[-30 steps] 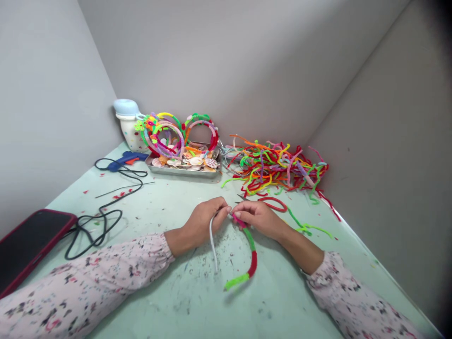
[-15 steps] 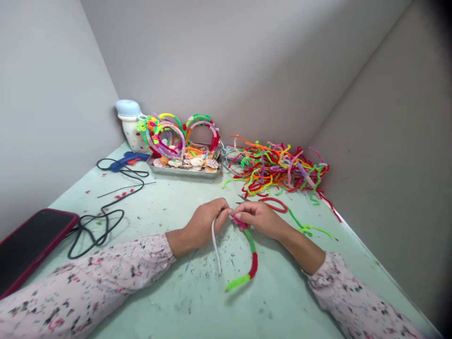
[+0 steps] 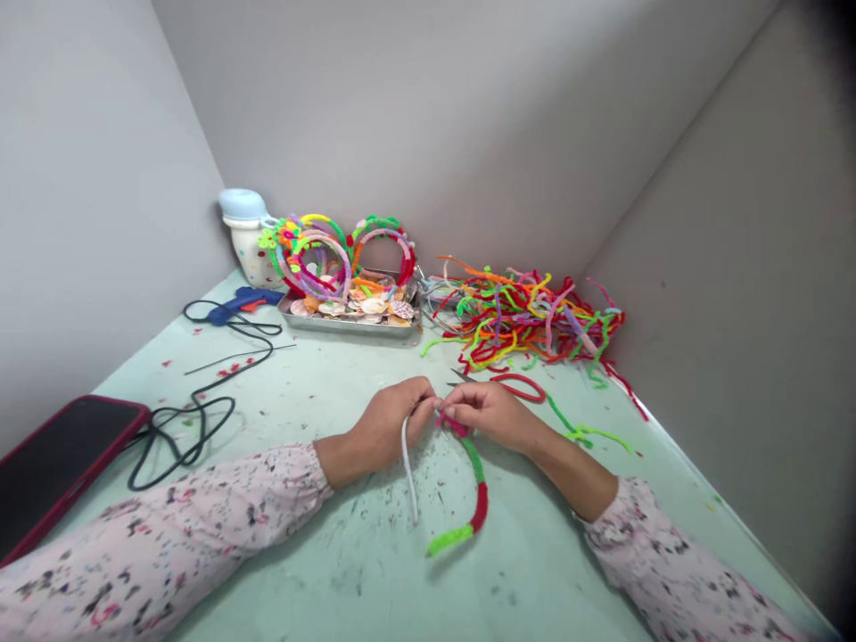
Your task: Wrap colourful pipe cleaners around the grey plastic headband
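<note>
Headband [image 3: 476, 486], half wrapped in fuzzy wire, lies curved on the surface [image 3: 321, 392]; left hand [image 3: 384, 426] pinches its bare white end, right hand [image 3: 491, 412] apparently the pink wrap. Light, springy; best gripped beside the wrap.

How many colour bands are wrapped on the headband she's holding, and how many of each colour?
On the headband, between left hand and right hand:
Pink: 1
Green: 2
Red: 1
Bare white part: 1
Total: 4 wrapped bands, plus the bare part.
</note>
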